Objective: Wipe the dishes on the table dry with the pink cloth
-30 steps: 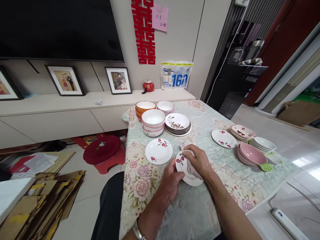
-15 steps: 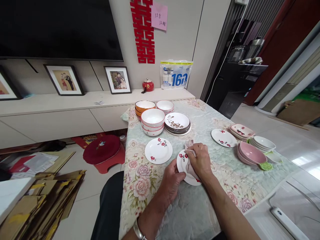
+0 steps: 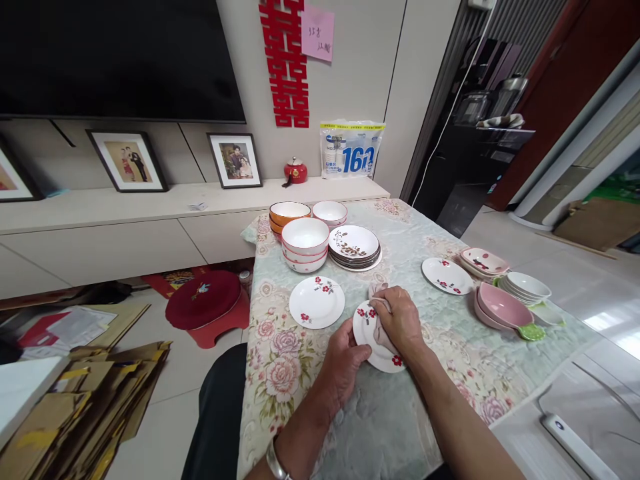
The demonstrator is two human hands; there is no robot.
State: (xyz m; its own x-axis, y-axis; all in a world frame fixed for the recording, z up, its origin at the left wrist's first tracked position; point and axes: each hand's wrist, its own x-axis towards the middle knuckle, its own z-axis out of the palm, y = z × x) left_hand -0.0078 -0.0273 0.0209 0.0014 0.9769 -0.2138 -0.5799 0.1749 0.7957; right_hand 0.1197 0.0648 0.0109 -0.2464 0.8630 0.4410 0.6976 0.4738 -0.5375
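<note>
A white plate with red flowers point(image 3: 367, 328) is held just above the cloth-covered table. My left hand point(image 3: 345, 357) grips its left edge, thumb on top. My right hand point(image 3: 400, 319) is closed on a pinkish cloth point(image 3: 383, 337) that lies against the plate's face. Left of it a similar flowered plate point(image 3: 317, 303) lies flat, and another flowered plate point(image 3: 447, 276) lies to the right. Behind stand stacked red-rimmed bowls point(image 3: 305, 237), orange bowls point(image 3: 290, 212) and a stack of brown-patterned plates point(image 3: 355, 243).
Pink leaf-handled bowls point(image 3: 505, 307), small white bowls point(image 3: 529, 285) and spotted square dishes point(image 3: 484, 260) stand on the right of the floral tablecloth point(image 3: 280, 340). A red stool point(image 3: 205, 300) and flattened cardboard point(image 3: 95, 393) are on the left floor.
My right hand has shifted very slightly with the cloth, and more of the plate's lower red flower shows. My left hand keeps its hold on the plate.
</note>
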